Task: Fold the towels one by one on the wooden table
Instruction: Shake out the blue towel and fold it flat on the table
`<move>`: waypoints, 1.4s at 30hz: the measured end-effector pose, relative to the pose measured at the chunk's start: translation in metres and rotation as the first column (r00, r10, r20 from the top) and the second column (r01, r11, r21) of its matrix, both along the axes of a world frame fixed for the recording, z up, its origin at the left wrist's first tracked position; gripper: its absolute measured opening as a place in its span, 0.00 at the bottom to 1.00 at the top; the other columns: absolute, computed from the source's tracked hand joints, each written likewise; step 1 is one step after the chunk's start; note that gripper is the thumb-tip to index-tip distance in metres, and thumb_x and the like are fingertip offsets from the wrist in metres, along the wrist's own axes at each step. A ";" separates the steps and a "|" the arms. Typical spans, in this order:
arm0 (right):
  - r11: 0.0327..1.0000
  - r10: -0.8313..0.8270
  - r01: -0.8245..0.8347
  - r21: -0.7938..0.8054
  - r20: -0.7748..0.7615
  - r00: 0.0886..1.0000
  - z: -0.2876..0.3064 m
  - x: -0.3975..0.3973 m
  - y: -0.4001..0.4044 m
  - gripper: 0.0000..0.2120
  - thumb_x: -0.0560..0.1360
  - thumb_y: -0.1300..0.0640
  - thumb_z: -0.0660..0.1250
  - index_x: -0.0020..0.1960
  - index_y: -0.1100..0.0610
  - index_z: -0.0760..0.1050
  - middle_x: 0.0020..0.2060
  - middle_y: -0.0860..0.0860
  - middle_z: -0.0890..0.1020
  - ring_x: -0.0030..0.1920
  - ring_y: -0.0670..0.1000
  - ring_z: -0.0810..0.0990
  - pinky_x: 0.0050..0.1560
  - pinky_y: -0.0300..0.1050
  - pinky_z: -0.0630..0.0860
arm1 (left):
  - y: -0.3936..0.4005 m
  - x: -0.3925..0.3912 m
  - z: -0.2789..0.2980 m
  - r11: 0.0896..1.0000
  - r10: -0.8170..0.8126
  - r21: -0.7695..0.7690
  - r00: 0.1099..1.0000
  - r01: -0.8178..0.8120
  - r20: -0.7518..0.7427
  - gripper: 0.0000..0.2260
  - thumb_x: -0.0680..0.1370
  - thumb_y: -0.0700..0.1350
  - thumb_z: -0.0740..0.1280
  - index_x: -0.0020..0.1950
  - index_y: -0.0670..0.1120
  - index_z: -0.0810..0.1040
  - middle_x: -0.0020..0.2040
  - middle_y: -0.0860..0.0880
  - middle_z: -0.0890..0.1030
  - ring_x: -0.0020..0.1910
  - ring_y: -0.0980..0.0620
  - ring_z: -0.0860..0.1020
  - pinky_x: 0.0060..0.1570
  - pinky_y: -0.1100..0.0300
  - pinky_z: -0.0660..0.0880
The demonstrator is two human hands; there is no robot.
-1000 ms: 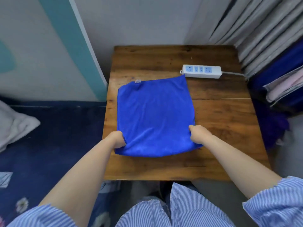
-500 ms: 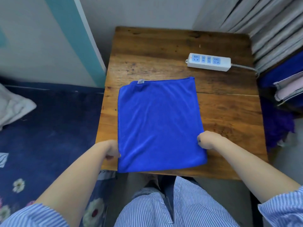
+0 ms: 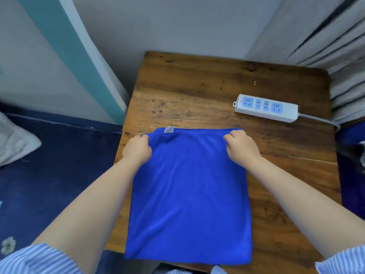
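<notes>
A bright blue towel (image 3: 189, 198) lies flat on the wooden table (image 3: 207, 91), reaching from the table's middle to its near edge, which it overhangs slightly. A small grey label (image 3: 169, 129) shows at its far left corner. My left hand (image 3: 137, 148) pinches the far left corner of the towel. My right hand (image 3: 242, 147) pinches the far right corner. Both far corners are lifted a little off the wood, and the far edge is bunched between the hands.
A white power strip (image 3: 265, 108) with blue sockets lies on the table's far right, its grey cable running off to the right. Grey curtains (image 3: 325, 40) hang behind. A dark blue floral rug (image 3: 49, 175) covers the floor at left, with a white cloth (image 3: 13, 143) on it.
Both hands left the towel's near corners and reached forward to its far corners, which they now grip. The camera view tilted closer over the table.
</notes>
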State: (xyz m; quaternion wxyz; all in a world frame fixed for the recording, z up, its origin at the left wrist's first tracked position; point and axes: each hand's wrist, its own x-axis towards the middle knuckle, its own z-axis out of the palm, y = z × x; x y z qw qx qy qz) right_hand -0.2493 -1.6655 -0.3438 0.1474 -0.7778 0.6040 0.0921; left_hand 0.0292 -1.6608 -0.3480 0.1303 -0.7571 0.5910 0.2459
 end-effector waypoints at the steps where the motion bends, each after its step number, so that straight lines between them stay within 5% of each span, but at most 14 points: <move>1: 1.000 -0.004 0.004 -0.026 0.005 1.000 -0.003 0.000 -0.006 0.10 0.75 0.64 0.57 0.55 0.63 0.72 0.55 0.59 0.75 0.57 0.58 0.70 0.48 0.48 0.70 | -0.006 -0.002 -0.004 1.000 -0.003 -0.027 1.000 0.003 0.001 0.15 0.78 0.39 0.56 0.65 0.41 0.69 0.64 0.41 0.71 0.63 0.41 0.69 0.55 0.50 0.70; 5: 0.999 -0.043 0.041 -0.020 -0.079 0.996 -0.016 -0.002 -0.019 0.16 0.75 0.62 0.59 0.62 0.60 0.69 0.59 0.57 0.74 0.61 0.57 0.69 0.59 0.50 0.68 | -0.019 -0.008 -0.019 0.998 -0.057 -0.029 0.998 0.057 0.028 0.17 0.77 0.37 0.56 0.66 0.42 0.68 0.65 0.43 0.71 0.65 0.42 0.67 0.58 0.49 0.69; 11: 0.996 -0.091 0.089 -0.031 -0.074 0.993 -0.019 -0.015 -0.023 0.10 0.75 0.64 0.58 0.52 0.64 0.75 0.50 0.59 0.77 0.54 0.59 0.71 0.51 0.49 0.67 | -0.022 0.005 -0.027 0.996 -0.052 -0.072 0.997 0.056 0.052 0.13 0.76 0.41 0.60 0.59 0.40 0.73 0.59 0.40 0.73 0.61 0.40 0.66 0.55 0.51 0.68; 17: 0.976 -0.199 0.196 0.093 0.026 0.980 -0.008 -0.015 -0.031 0.13 0.74 0.63 0.61 0.56 0.65 0.76 0.61 0.59 0.73 0.63 0.57 0.67 0.58 0.48 0.70 | -0.025 0.027 -0.005 0.993 -0.117 -0.053 0.963 0.107 -0.242 0.06 0.73 0.42 0.67 0.40 0.42 0.72 0.47 0.45 0.70 0.53 0.44 0.71 0.46 0.59 0.64; 22: 0.876 -0.431 0.394 0.277 0.086 0.898 -0.011 -0.007 -0.045 0.13 0.73 0.64 0.62 0.57 0.64 0.75 0.62 0.59 0.70 0.61 0.57 0.71 0.54 0.42 0.68 | -0.038 0.022 0.001 0.975 -0.213 -0.122 0.933 0.185 -0.291 0.05 0.75 0.40 0.66 0.48 0.40 0.74 0.57 0.43 0.73 0.58 0.46 0.70 0.54 0.58 0.67; 28: 0.851 -0.468 0.432 0.299 0.055 0.882 -0.010 -0.002 -0.050 0.11 0.72 0.66 0.62 0.53 0.64 0.77 0.54 0.59 0.77 0.53 0.57 0.75 0.44 0.42 0.68 | -0.058 0.002 -0.014 0.967 -0.237 0.024 0.925 0.255 -0.296 0.08 0.74 0.39 0.65 0.50 0.36 0.77 0.69 0.43 0.69 0.68 0.47 0.67 0.61 0.60 0.65; 31: 0.862 -0.459 0.429 0.271 0.054 0.887 -0.008 -0.004 -0.048 0.11 0.72 0.65 0.62 0.53 0.63 0.77 0.53 0.58 0.78 0.52 0.56 0.76 0.43 0.42 0.67 | -0.060 -0.002 -0.019 0.920 -0.345 0.095 0.900 0.381 -0.268 0.08 0.73 0.42 0.66 0.49 0.39 0.77 0.56 0.43 0.75 0.58 0.45 0.70 0.55 0.59 0.66; 35: 0.870 -0.463 0.439 0.223 0.065 0.884 -0.007 -0.008 -0.044 0.09 0.73 0.63 0.61 0.50 0.61 0.77 0.48 0.57 0.79 0.45 0.54 0.74 0.40 0.42 0.68 | -0.057 0.006 -0.011 0.896 -0.409 0.084 0.883 0.437 -0.229 0.06 0.74 0.45 0.67 0.40 0.45 0.73 0.37 0.52 0.66 0.46 0.50 0.64 0.44 0.61 0.61; 42: 0.842 -0.518 0.511 0.172 -0.002 0.855 -0.003 -0.005 -0.041 0.07 0.73 0.63 0.60 0.47 0.60 0.76 0.39 0.53 0.74 0.40 0.52 0.72 0.37 0.43 0.69 | -0.055 0.038 0.010 0.922 -0.355 0.074 0.905 0.381 -0.233 0.08 0.74 0.45 0.67 0.38 0.42 0.76 0.39 0.46 0.74 0.41 0.49 0.70 0.41 0.58 0.66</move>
